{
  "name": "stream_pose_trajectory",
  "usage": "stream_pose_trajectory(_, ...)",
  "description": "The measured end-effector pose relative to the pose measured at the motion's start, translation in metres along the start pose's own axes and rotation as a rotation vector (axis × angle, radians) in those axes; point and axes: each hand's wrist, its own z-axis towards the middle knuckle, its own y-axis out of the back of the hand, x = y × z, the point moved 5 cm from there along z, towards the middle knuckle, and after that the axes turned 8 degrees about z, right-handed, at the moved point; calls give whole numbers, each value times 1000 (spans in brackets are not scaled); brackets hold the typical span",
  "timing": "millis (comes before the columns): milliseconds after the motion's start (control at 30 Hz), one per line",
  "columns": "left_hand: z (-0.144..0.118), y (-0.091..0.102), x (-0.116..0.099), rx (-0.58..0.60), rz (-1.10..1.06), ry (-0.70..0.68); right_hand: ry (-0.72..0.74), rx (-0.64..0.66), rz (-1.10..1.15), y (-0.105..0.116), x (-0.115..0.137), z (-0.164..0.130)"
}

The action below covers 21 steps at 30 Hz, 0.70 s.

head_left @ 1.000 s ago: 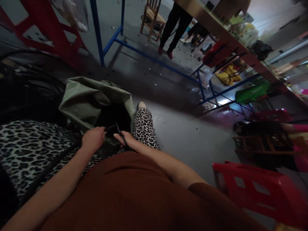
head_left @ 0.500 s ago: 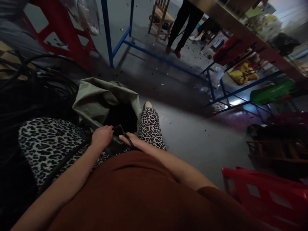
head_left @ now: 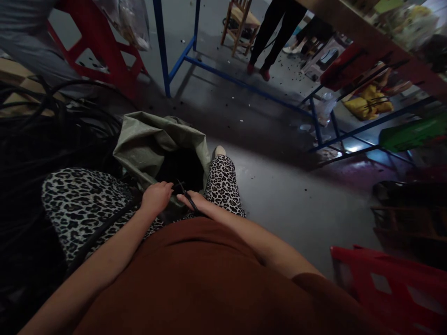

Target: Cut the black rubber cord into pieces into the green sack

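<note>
The right hand (head_left: 196, 200) grips dark scissors (head_left: 189, 199) over the green sack (head_left: 139, 135); the left hand (head_left: 157, 197) is curled, its hold unclear, near black tubing (head_left: 111, 221) across the thigh (head_left: 87, 195). Cutting appears under way; the next move calls for keeping the scissors off the left hand.

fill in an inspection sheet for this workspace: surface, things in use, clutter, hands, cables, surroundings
Surface: grey floor, dark specks and pale scraps scattered about
Things in use: green sack, open, inside dark; dark tool, scissors-like
Clutter: clear bag at upper left; cardboard at left
Hands: left hand by the sack's mouth, too dark to tell whether its fingers pinch anything; right hand holds the tool
Cables: black loops heaped at left, cable or hose unclear; dark cord across the left thigh
Surroundings: table, wooden chair, red stool, another person standing
</note>
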Motion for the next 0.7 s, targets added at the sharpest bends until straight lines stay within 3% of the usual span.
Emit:
stream_pose_trajectory(300, -10, 12, 1, 5, 89, 34, -46, 40, 73, -2, 2, -4)
stream_pose_trajectory(700, -10, 11, 6, 44, 66, 60, 30, 15, 31, -3, -4, 3)
